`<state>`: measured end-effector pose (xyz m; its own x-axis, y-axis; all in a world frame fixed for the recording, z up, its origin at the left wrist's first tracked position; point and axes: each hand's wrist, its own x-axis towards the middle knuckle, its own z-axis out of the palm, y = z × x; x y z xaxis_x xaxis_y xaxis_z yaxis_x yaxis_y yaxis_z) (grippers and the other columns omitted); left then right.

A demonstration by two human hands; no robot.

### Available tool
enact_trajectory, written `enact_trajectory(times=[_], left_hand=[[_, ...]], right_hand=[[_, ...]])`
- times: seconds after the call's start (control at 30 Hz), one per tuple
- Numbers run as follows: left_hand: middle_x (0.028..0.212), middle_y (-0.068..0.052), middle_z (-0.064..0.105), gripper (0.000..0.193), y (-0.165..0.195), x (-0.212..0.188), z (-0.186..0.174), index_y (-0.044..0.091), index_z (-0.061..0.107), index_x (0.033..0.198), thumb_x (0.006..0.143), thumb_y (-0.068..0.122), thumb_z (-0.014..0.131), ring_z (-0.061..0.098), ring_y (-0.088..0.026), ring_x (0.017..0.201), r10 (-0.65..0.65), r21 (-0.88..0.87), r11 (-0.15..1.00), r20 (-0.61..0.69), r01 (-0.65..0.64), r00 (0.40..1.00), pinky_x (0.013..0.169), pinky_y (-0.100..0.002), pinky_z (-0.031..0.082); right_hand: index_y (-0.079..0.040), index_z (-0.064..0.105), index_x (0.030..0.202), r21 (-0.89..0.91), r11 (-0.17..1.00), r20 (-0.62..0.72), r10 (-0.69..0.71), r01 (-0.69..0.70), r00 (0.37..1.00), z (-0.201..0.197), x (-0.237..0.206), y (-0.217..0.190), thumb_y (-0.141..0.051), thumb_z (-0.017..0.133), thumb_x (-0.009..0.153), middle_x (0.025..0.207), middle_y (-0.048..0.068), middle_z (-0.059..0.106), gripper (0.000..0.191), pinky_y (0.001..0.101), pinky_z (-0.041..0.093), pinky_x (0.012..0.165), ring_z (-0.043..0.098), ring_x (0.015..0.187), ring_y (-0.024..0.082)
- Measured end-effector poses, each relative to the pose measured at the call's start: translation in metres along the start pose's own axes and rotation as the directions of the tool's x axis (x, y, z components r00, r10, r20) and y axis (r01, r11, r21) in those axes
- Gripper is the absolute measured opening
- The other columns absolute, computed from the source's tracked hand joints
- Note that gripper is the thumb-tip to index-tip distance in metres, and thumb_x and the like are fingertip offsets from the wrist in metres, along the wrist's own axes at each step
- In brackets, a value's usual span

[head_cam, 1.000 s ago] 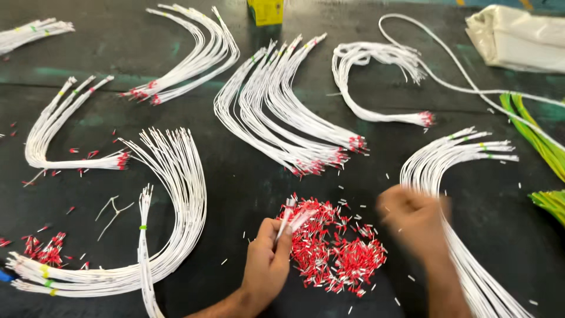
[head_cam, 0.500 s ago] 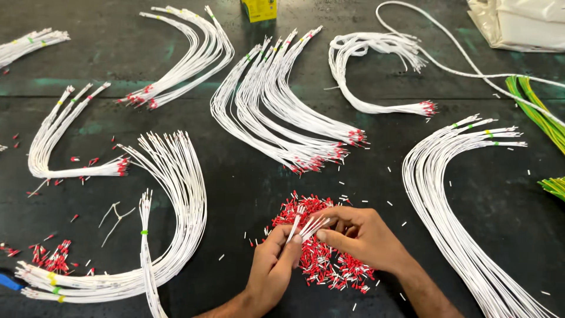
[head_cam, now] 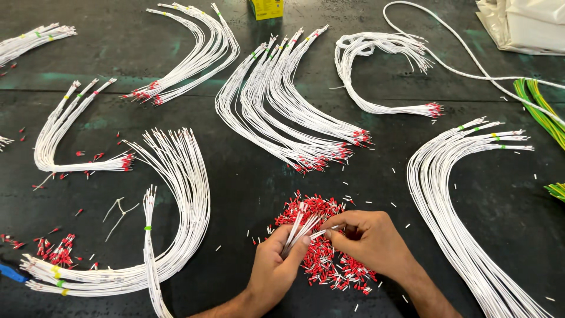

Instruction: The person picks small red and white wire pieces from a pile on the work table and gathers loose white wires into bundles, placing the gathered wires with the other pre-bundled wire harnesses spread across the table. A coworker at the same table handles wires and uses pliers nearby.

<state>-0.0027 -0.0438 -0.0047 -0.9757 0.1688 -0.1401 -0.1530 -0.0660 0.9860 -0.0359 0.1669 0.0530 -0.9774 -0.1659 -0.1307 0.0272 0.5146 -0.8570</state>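
Note:
My left hand (head_cam: 275, 266) grips the ends of a small bunch of white wires (head_cam: 300, 227) that fan upward over a heap of red ferrules (head_cam: 322, 259). My right hand (head_cam: 372, 240) rests on the heap and pinches at a wire tip beside the left thumb; whether a ferrule sits in its fingers is hidden. Both hands are low in the middle of the black table (head_cam: 247, 182).
Curved bundles of white wires lie all around: a large one at left (head_cam: 182, 194), one at right (head_cam: 447, 200), several with red tips further back (head_cam: 282, 118). Green-yellow wires (head_cam: 544, 112) at right, a yellow box (head_cam: 266, 8) and white bag (head_cam: 524, 23) at the back.
My right hand came from the right onto the ferrule heap and met the left hand at the wire tips. The left hand kept its bunch.

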Motion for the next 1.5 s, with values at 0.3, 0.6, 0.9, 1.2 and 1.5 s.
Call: enact_trajectory(times=[0.3,0.6,0.9,1.2,1.5], left_hand=[[0.063,0.009,0.048,0.025,-0.009,-0.001,0.003,0.001,0.063,0.084,0.101,0.019,0.065,0.037,-0.001,0.059,0.036,0.064,0.997,-0.004,-0.036,0.999,0.047,-0.026,0.030],[0.062,0.007,0.048,0.021,-0.007,-0.002,0.001,0.003,0.063,0.084,0.100,0.017,0.065,0.038,-0.002,0.057,0.012,0.123,0.992,-0.010,-0.011,1.000,0.046,-0.026,0.031],[0.064,0.008,0.045,0.021,-0.006,0.015,-0.004,0.005,0.069,0.090,0.100,0.023,0.062,0.036,-0.002,0.058,0.029,0.103,0.994,-0.074,-0.021,0.997,0.048,-0.025,0.030],[0.064,0.002,0.065,0.029,0.000,0.006,-0.003,0.009,0.071,0.100,0.104,0.028,0.049,0.040,-0.003,0.052,-0.090,-0.094,0.990,0.169,0.107,0.981,0.047,-0.022,0.031],[0.073,0.004,0.074,0.036,0.005,-0.002,-0.002,0.003,0.075,0.102,0.109,0.028,0.050,0.056,-0.001,0.063,0.071,0.144,0.983,0.300,-0.118,0.951,0.057,-0.024,0.045]], right_hand=[[-0.007,0.075,0.083,-0.376,0.797,-0.088,-0.538,0.472,0.838,0.007,-0.005,-0.002,-0.013,0.079,0.070,0.075,0.004,0.073,0.015,0.0292,0.054,0.051,0.069,0.058,0.016],[-0.009,0.074,0.077,-0.591,0.755,-0.292,-0.527,0.283,0.798,-0.011,0.000,-0.013,-0.016,0.082,0.070,0.073,0.008,0.070,0.013,0.0376,0.053,0.053,0.067,0.060,0.024],[-0.008,0.081,0.081,-0.157,0.892,0.375,-0.343,0.424,0.861,-0.027,-0.014,-0.007,-0.015,0.083,0.078,0.067,0.002,0.077,0.008,0.0244,0.057,0.056,0.070,0.059,0.007],[-0.005,0.078,0.109,0.093,0.978,-0.004,-0.186,0.186,0.982,-0.015,0.006,-0.008,-0.021,0.083,0.077,0.089,0.002,0.076,0.036,0.0262,0.057,0.062,0.066,0.075,0.006],[-0.006,0.083,0.100,0.083,0.973,0.140,-0.225,0.215,0.964,-0.011,0.004,0.007,-0.012,0.078,0.082,0.087,0.005,0.078,0.019,0.0279,0.059,0.070,0.073,0.079,0.011]])
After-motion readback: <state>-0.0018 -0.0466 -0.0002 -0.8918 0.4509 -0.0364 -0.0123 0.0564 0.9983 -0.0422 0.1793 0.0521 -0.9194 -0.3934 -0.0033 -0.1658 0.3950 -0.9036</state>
